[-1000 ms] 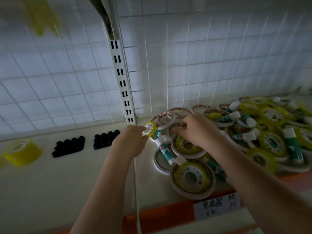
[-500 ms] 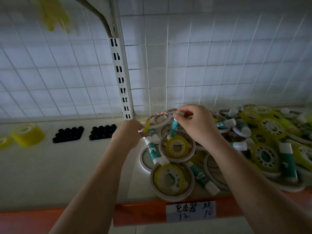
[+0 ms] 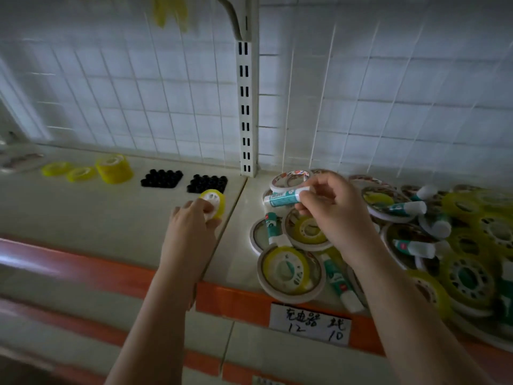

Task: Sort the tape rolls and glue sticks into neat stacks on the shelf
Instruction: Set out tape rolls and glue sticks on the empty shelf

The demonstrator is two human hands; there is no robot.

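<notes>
A small yellow tape roll (image 3: 213,202) is gripped by the left hand (image 3: 191,226) at the middle of the frame, just above the shelf (image 3: 91,215) and near two black blocks (image 3: 206,183). A glue stick (image 3: 286,196) is pinched near its white cap by the fingers of the right hand (image 3: 333,215), right of centre, and is held level over the mixed pile (image 3: 388,240) of tape rolls and glue sticks that fills the lower right of the frame.

Both things are judged light and rigid. The roll is probably best taken across its outer rim, since its smooth film may be slippery; the stick, a smooth plastic tube likely to roll when laid down, is best held around its barrel rather than by the cap, which might pull off.

No container is seen; the goods lie loose on the shelf. At the upper left, three yellow tape rolls (image 3: 113,168) are set apart from the pile, one of them taller than the others.
</notes>
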